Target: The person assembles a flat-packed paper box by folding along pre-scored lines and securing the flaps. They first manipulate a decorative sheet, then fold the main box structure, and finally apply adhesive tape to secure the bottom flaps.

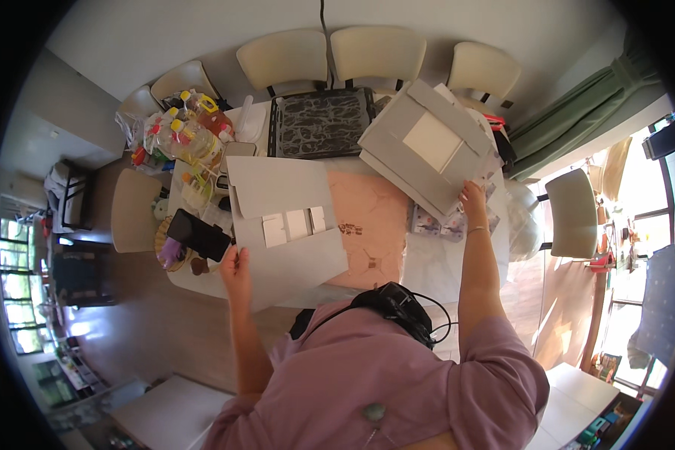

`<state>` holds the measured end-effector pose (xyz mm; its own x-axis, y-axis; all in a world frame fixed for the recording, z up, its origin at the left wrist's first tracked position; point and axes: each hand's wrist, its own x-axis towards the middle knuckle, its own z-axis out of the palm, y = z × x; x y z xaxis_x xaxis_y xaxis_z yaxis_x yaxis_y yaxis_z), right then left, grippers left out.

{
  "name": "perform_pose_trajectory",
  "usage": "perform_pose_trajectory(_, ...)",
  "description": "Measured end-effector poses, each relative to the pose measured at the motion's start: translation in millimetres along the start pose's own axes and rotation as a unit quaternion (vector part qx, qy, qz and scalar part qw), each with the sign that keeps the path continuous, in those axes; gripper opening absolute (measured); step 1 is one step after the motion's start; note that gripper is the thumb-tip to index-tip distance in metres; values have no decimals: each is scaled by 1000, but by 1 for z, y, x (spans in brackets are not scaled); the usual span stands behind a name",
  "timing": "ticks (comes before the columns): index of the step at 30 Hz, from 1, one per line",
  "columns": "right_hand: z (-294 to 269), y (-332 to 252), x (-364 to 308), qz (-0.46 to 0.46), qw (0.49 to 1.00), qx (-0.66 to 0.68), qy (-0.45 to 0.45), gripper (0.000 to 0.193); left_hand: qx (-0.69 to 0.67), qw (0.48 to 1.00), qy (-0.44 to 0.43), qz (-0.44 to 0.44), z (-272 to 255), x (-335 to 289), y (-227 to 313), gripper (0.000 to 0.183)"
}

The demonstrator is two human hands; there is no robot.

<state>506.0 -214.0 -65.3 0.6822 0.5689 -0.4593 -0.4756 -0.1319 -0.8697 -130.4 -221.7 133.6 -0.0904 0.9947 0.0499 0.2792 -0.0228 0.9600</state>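
My left hand [236,268] pinches the left edge of a large grey cardboard sheet [279,186], which has a cut-out with white folded flaps near its middle. A black phone-like slab [197,235] sits just beside that hand. On the right, my right hand [473,201] grips the lower right edge of a stack of grey cardboard pieces [388,142], tilted, with a pale rectangular panel in its middle. Between the two cardboards lies a pinkish-orange patterned sheet [371,225] on the table. Patterned packs [436,223] lie partly under the right-hand cardboard.
A black marbled tray [321,124] rests at the table's far side. Bottles with yellow and red caps [195,141] crowd the far left, above a small basket [170,249]. Cream chairs [283,60] line the far edge; another chair [572,211] stands right, near a green curtain [577,112].
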Motion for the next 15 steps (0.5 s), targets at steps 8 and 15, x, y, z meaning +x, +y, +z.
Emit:
perform_pose_trajectory(8,-12,34,-85,-21,987,-74,-139,20,-52,994,-18,-93,20,10,-22,15)
perform_pose_trajectory(15,23,83,-198,218,873,-285,-330,41,-156,973,-6,-172,19,13,-59,14)
